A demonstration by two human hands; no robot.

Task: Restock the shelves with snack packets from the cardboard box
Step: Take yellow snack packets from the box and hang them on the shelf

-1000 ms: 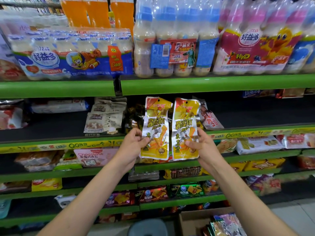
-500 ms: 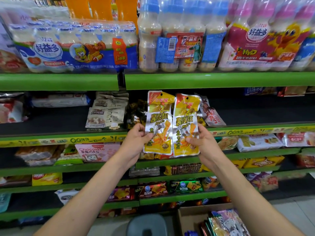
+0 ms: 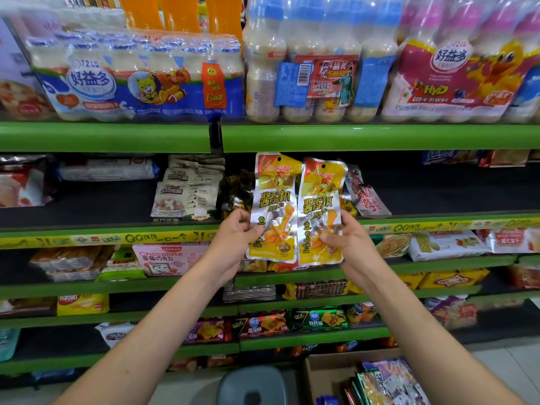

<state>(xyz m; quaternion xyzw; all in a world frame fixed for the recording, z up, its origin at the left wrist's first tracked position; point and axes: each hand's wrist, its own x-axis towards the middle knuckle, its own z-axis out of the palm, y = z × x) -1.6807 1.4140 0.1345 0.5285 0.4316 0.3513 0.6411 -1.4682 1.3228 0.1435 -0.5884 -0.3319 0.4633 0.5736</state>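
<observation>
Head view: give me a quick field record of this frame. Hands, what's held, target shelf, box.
left hand: grips left yellow packet at its lower left edge
right hand: grips right yellow packet at its lower right edge
packets: upright, side by side, edges overlapping, in front of the shelf
target shelf: second shelf, dark, bare to the right of the packets
neighbours: beige nut packets on the left, red-and-white packet on the right
cardboard box: on the floor at lower right, packets still inside
</observation>
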